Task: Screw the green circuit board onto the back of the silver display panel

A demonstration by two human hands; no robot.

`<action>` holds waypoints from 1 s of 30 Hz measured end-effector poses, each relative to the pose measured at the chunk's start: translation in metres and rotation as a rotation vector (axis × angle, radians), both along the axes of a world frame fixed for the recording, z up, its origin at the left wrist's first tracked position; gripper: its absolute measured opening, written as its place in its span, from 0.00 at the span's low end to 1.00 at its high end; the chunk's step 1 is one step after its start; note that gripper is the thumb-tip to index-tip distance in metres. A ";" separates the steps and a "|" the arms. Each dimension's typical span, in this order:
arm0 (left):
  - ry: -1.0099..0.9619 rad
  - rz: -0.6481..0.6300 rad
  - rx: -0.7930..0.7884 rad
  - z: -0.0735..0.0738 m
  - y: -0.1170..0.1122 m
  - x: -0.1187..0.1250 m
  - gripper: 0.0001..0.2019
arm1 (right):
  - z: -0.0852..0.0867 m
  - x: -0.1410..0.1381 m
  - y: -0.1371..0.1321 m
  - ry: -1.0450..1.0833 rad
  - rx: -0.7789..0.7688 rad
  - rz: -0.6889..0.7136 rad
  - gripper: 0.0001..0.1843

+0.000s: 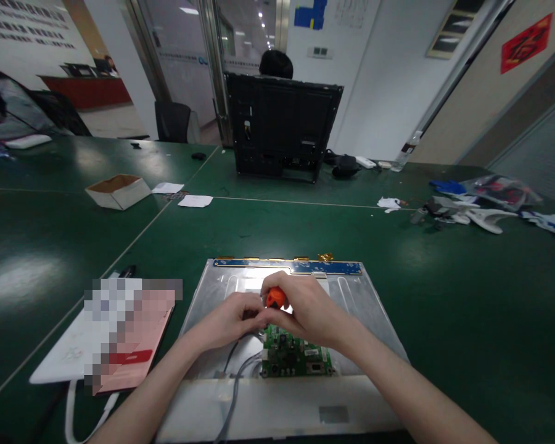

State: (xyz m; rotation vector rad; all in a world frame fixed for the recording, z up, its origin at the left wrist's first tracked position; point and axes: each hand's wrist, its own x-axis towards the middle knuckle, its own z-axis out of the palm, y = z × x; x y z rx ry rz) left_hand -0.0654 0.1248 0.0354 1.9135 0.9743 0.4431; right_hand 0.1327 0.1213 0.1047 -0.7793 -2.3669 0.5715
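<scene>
A metal-backed display panel (213, 296) lies flat before me, with a green circuit board (296, 354) on it and a blue board strip (277, 266) along its far edge. My right hand (305, 308) is closed round the orange handle of a screwdriver (276, 298), held over the green board's far left part. The shaft and tip are hidden by my fingers. Against it, my left hand (240, 314) has its fingers curled together, touching the right fingertips; what they pinch is hidden. Grey cables (237, 388) run from the board's left side toward me.
Left of the panel lie a white device and a pink booklet (139, 345), with a white cable (71, 407). Farther off stand an open box (119, 192) and a black monitor frame (282, 126), a person behind it. Tools and bags (481, 203) lie at right.
</scene>
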 end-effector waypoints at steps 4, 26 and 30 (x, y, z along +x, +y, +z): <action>0.020 0.006 0.005 0.002 0.000 0.000 0.09 | 0.001 0.000 0.001 0.020 0.014 -0.005 0.09; -0.022 -0.020 0.016 -0.006 0.001 -0.003 0.05 | 0.002 0.003 0.001 -0.034 0.114 0.041 0.08; -0.022 -0.027 -0.017 -0.005 0.001 -0.002 0.04 | 0.013 0.008 -0.002 -0.127 0.057 0.044 0.14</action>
